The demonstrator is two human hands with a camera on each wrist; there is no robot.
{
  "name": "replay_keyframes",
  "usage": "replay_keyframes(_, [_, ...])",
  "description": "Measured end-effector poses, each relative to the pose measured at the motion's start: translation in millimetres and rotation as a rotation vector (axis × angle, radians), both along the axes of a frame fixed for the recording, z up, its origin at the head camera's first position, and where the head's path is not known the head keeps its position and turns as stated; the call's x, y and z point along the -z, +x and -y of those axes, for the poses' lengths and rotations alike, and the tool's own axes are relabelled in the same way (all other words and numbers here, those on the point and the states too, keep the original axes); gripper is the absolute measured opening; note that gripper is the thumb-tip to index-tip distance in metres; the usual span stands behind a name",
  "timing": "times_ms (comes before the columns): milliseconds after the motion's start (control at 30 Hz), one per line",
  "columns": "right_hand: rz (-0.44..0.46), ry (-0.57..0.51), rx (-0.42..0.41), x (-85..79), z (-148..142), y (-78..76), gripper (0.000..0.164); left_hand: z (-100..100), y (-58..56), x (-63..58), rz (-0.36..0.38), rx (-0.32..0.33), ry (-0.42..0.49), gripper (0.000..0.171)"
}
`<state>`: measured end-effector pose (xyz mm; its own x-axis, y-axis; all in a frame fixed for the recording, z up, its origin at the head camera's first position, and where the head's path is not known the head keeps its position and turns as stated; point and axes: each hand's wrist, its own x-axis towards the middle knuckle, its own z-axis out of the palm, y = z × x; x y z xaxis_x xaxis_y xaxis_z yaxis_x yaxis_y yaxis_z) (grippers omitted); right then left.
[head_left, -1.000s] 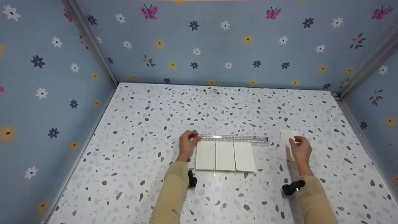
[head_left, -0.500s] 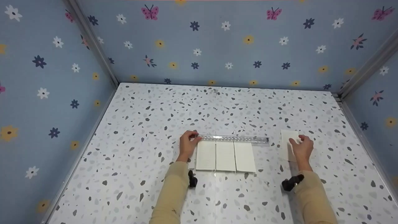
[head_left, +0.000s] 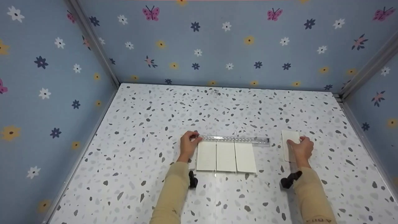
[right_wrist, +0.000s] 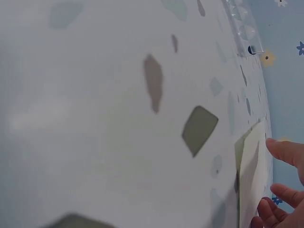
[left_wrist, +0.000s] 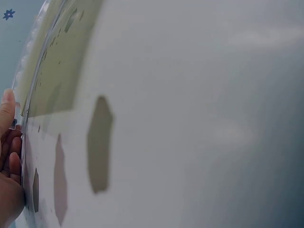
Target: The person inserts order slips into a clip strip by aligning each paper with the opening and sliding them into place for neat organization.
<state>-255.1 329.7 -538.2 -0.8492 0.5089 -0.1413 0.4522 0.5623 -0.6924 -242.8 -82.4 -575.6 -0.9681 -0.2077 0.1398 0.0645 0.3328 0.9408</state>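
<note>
My left hand (head_left: 188,144) pinches the left end of a clear plastic ruler-like strip (head_left: 231,138) with a row of round shapes. The strip lies crosswise along the top edges of three cream paper slips (head_left: 206,156) set side by side. In the left wrist view the thumb (left_wrist: 6,111) presses on the strip's end. Off to the right is another cream paper slip (head_left: 287,146). Over it is my right hand (head_left: 303,149), its thumb on the paper and its fingers curved around the right edge. The right wrist view shows the paper (right_wrist: 252,175) beside those spread digits.
Everything lies on a white speckled table (head_left: 155,109). Blue flowered panels (head_left: 217,40) rise at the back and on both sides. A black wrist camera (head_left: 192,179) is strapped to each sleeved wrist. Bare tabletop separates the three slips from the right-hand one.
The right hand's thumb has shifted slightly left over the slip, and its fingers have moved to the slip's right edge. The left hand and the strip stay put.
</note>
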Motion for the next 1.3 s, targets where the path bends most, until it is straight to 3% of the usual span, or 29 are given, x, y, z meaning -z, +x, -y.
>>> replay_keyframes(433, [0.052,0.018,-0.008,1.0,-0.2,-0.4,0.064,0.6,-0.4,2.1,-0.054,0.018,0.003,0.019])
replay_keyframes(933, [0.133,-0.038,0.005,0.2,-1.7,-4.6,0.069,0.3,-0.7,1.2,-0.042,-0.001,-0.002,0.019])
replay_keyframes(1300, [0.052,-0.073,-0.002,-0.3,-1.0,-6.3,0.067,-0.5,-0.5,0.0,-0.041,-0.003,-0.002,0.019])
